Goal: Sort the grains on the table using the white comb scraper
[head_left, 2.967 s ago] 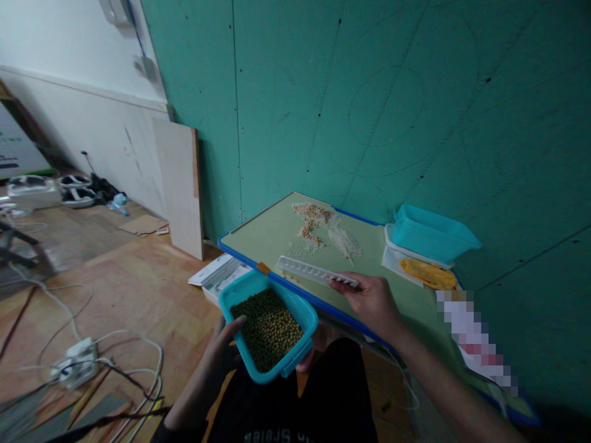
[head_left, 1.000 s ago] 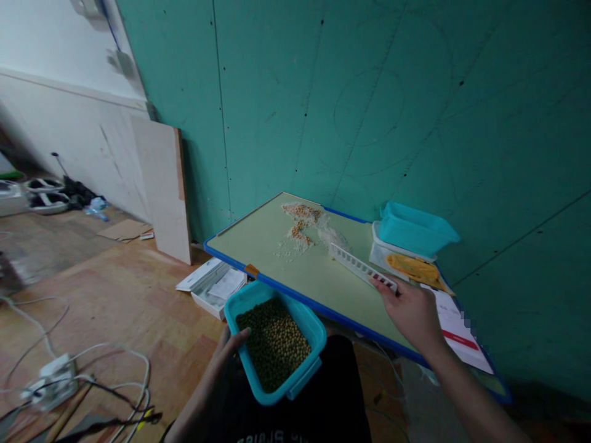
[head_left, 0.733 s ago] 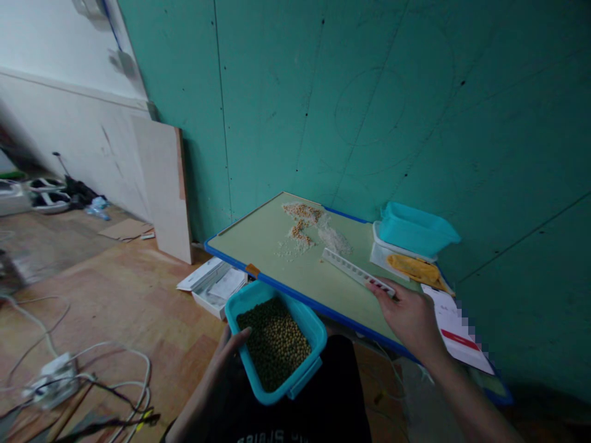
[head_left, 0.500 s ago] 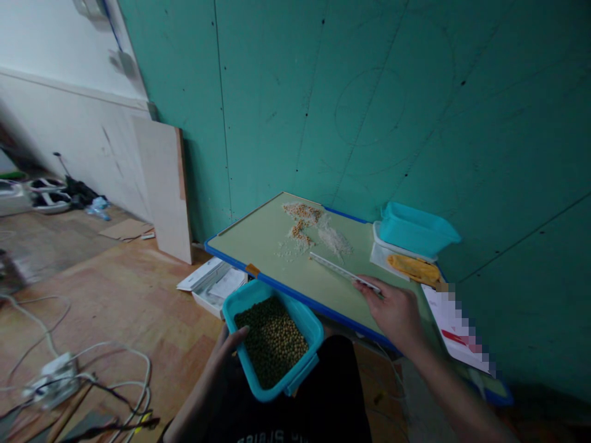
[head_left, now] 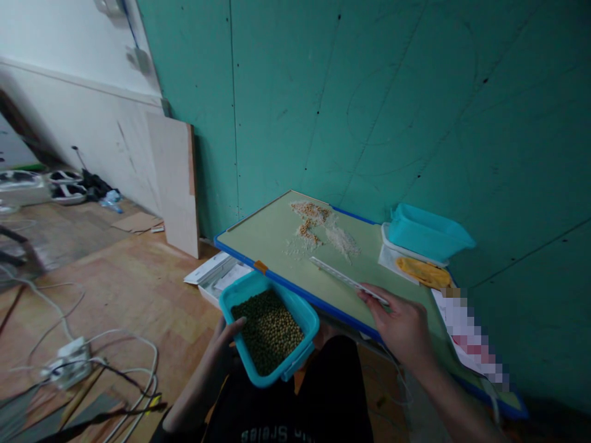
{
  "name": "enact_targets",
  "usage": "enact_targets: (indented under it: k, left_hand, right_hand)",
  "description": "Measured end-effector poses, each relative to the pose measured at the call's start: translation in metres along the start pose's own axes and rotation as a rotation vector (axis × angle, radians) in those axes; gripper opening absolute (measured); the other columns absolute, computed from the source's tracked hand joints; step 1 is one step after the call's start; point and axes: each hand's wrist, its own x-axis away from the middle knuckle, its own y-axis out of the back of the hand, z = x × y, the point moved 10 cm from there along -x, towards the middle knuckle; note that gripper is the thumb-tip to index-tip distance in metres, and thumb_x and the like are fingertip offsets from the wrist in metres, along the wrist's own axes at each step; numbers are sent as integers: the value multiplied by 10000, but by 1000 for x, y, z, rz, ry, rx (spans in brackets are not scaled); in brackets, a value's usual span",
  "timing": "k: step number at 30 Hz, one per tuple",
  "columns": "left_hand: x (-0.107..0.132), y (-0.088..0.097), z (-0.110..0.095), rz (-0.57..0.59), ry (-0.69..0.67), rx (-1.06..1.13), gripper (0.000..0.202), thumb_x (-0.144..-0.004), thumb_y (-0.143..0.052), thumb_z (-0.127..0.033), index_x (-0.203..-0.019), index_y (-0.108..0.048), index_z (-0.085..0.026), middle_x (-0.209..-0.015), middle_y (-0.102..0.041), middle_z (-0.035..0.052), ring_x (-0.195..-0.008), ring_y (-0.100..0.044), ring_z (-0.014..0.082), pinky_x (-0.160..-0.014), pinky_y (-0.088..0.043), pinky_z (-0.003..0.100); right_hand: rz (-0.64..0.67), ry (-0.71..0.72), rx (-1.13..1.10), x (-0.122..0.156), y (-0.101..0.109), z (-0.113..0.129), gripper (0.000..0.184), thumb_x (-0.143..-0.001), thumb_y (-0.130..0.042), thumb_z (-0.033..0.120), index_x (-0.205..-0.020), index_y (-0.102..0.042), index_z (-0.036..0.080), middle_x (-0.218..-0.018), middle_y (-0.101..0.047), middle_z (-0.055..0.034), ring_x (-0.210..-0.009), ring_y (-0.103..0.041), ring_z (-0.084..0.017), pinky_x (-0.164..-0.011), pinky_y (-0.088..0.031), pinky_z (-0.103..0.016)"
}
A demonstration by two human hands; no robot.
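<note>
My left hand [head_left: 225,335] grips the near-left rim of a teal tub [head_left: 268,327] full of small green beans, held below the table's blue front edge over my lap. My right hand [head_left: 401,323] holds one end of a long white slotted strip [head_left: 344,280], which lies low on the green tabletop [head_left: 272,237] and points toward the piles. A heap of tan grains [head_left: 313,220] and a patch of white rice [head_left: 342,238] are spread at the table's far side, beyond the strip's tip.
A second teal tub [head_left: 427,232] sits on a white lid at the table's right, with a yellow cloth [head_left: 423,272] in front and papers [head_left: 468,335] near the right edge. Green wall close behind. A power strip with cables [head_left: 74,363], a white box [head_left: 212,277] and a leaning board [head_left: 174,184] stand on the wooden floor at left.
My right hand swung the white strip from the front edge to the right, then back toward the table's middle and turned it flatter. The bean tub stayed in my left hand.
</note>
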Motion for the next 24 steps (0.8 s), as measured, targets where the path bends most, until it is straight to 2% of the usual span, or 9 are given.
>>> enact_targets:
  k: [4,8,10,13,18,21,24]
  left_hand:
    - [12,-18,-1,-15,-27,-19,968,-865,-906,-496,-1704,-457,-322,-1463,-798,140,-1297,-776,443,-933,-718,522]
    - [19,-33,5,-4,5,75,1004,-882,-908,-361,-1743,-393,-337,-1540,-757,127,-1372,-734,437,-1084,-655,583]
    - [26,-46,8,70,45,137,962,-948,-853,-372,-1767,-349,-349,-1584,-729,111,-1470,-663,417,-1192,-582,586]
    - [39,-59,5,146,32,162,866,-1014,-782,-411,-1767,-362,-326,-1587,-729,102,-1543,-593,396,-1250,-535,565]
    - [45,-62,0,146,-4,150,863,-1005,-791,-401,-1756,-372,-334,-1610,-713,75,-1582,-551,367,-1275,-512,503]
    - [41,-60,1,103,3,149,876,-984,-807,-394,-1748,-385,-312,-1578,-737,99,-1541,-598,387,-1258,-525,531]
    - [38,-58,2,58,15,145,887,-952,-832,-374,-1732,-414,-326,-1529,-768,112,-1467,-665,414,-1210,-562,564]
  right_hand:
    - [27,26,6,11,3,10,249,-1044,-648,232,-1062,-895,262,-918,-889,-67,-754,-870,-256,-756,-704,-289]
    - [37,136,-18,18,6,38,298,-1005,-612,114,-1077,-876,233,-993,-897,-49,-830,-880,-220,-822,-711,-263]
    - [55,187,-49,20,6,55,342,-981,-591,57,-1098,-866,225,-1014,-899,-38,-853,-881,-200,-857,-707,-246]
    - [53,229,-101,23,7,74,394,-957,-572,3,-1132,-852,218,-1018,-900,-27,-862,-879,-174,-881,-697,-219]
    - [9,264,-125,19,4,82,370,-974,-594,5,-1138,-851,213,-1029,-899,-36,-858,-878,-176,-895,-699,-229]
    - [6,268,-106,14,-4,78,367,-976,-588,13,-1128,-860,208,-1034,-899,-48,-867,-879,-187,-902,-705,-253]
    - [57,306,-117,9,-20,80,387,-966,-571,12,-1153,-857,192,-1080,-897,-62,-931,-878,-184,-942,-693,-260]
